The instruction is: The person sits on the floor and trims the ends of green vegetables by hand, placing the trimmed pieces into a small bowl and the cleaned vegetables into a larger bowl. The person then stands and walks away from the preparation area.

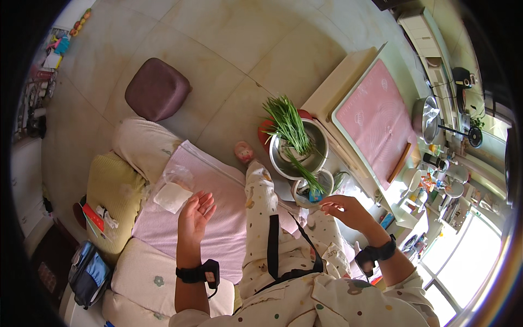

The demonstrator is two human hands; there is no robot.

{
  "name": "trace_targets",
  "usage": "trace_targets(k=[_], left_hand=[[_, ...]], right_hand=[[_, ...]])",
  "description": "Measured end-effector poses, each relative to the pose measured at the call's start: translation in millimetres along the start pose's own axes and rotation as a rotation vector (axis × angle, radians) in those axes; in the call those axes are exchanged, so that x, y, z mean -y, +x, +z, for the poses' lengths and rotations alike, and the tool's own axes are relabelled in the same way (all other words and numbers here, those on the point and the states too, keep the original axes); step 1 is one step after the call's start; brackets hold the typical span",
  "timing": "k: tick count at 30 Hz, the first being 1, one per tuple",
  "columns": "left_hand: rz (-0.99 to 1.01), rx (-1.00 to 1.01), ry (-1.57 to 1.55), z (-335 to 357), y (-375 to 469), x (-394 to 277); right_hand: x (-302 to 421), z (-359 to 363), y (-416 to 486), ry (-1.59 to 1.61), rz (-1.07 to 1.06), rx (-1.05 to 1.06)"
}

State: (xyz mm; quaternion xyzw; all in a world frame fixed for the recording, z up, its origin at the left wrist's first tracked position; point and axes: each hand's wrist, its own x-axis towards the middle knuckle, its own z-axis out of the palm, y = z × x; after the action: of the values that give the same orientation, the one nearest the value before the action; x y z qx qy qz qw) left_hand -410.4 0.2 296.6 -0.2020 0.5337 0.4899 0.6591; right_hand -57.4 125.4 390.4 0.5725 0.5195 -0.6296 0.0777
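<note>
My left hand [196, 215] is palm up with its fingers apart and holds nothing, just right of a white tissue pack [173, 197] in clear plastic on the pink sofa cover [220, 204]. My right hand [344, 209] hovers near a lined bin [302, 196], its fingers bent; nothing clearly shows in it. Ahead of my knees a stainless steel basin [322, 153] holds a bunch of long green leaves, likely chives [291, 126]. A smaller bundle of green leaves [304, 173] lies over the basin's rim and reaches into the bin.
A table bears a pink silicone baking mat [376, 118], a wooden rolling pin [399, 162] and a metal pot [425, 118] at the right. A maroon stool [157, 90] stands on the tiled floor. Cushions [112, 196] and a dark bag [88, 274] lie at the left.
</note>
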Motion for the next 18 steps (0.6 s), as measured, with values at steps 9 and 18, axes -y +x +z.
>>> trace_targets(k=[9,18], left_hand=[[-0.005,0.067,-0.046,-34,-11,-31],[0.012,0.075,-0.011,-54,-53,-41]], right_hand=[[54,8,5,-0.024,0.022,-0.052],[97,-11,-13,-0.018,-0.089,-0.119]])
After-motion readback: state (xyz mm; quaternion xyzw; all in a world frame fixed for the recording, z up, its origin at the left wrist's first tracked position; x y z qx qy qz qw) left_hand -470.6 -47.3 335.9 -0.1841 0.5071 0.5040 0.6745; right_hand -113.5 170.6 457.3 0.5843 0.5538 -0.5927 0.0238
